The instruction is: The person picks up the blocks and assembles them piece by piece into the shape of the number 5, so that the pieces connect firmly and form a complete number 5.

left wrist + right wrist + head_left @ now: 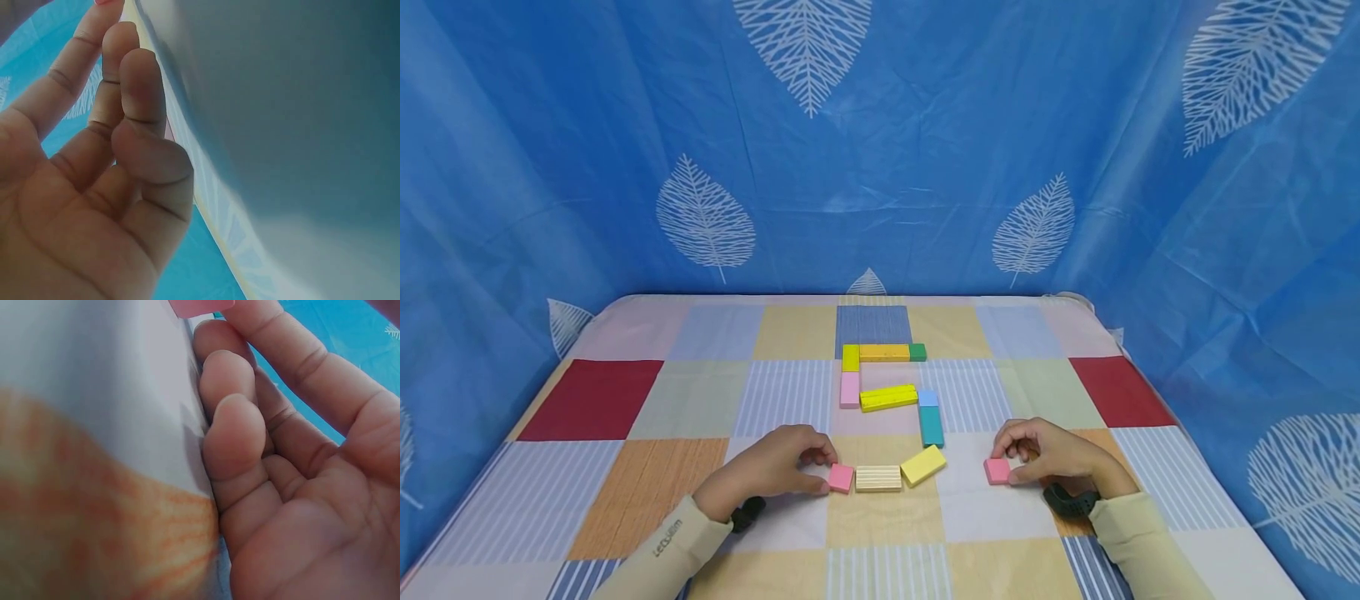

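In the head view my left hand [786, 462] pinches a small pink block [841, 478] at its left end, between thumb and index finger. That block lies just left of a ribbed cream block [878, 478]. To the right, my right hand [1048, 454] grips another pink block [997, 472] between thumb and forefinger, apart from the other blocks. A yellow block [923, 466] lies slanted at the cream block's right end. In the right wrist view a corner of the pink block [201, 306] shows at the top, and the other fingers are curled near the cloth.
Farther back, an orange block [884, 353], a green one [917, 352], a yellow one [850, 358], a light pink one [849, 390], a ridged yellow one [889, 398], a light blue one [928, 398] and a teal one [931, 427] form a bent line. A patchwork cloth [685, 400] covers the table.
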Action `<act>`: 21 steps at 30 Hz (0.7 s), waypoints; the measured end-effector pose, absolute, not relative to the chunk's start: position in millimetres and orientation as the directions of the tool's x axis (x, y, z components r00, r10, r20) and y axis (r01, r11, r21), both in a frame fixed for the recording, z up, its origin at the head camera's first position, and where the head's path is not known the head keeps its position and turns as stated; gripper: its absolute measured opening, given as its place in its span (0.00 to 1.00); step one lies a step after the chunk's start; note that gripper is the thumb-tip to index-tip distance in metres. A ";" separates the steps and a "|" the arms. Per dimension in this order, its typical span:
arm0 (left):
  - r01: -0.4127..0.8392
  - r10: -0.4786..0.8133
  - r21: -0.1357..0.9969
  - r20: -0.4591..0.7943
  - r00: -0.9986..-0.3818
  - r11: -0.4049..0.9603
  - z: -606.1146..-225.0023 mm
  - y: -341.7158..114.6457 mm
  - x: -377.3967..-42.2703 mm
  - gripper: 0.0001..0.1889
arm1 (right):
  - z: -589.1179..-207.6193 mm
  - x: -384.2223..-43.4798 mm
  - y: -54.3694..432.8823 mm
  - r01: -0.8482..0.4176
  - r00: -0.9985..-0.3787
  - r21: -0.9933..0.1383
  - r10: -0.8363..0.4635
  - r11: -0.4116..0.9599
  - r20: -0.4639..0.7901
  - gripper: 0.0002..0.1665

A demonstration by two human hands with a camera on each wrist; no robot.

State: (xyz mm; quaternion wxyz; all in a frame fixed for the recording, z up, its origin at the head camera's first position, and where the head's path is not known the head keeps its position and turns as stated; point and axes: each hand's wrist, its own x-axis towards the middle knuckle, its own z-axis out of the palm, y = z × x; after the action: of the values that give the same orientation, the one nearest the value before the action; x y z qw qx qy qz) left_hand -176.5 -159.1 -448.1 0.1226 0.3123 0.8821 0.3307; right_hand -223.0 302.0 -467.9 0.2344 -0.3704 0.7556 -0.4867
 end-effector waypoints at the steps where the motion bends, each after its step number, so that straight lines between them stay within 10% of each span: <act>1: 0.470 0.631 0.659 -0.009 -0.776 0.587 -448.1 -158.9 -176.4 0.14 | -467.8 -223.0 302.0 -0.333 -0.616 -0.909 -0.788 0.252 0.007 0.10; 21: 0.493 0.637 0.636 0.002 -0.770 0.594 -447.3 -157.0 -174.3 0.13 | -469.5 -220.7 301.5 -0.337 -0.634 -0.896 -0.773 0.289 -0.011 0.13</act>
State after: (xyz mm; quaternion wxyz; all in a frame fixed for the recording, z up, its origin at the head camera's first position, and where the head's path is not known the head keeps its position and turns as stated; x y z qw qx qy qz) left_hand -174.3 -157.0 -447.3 0.1138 0.3191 0.8853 0.3184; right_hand -220.7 301.5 -469.5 0.2300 -0.3609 0.7693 -0.4744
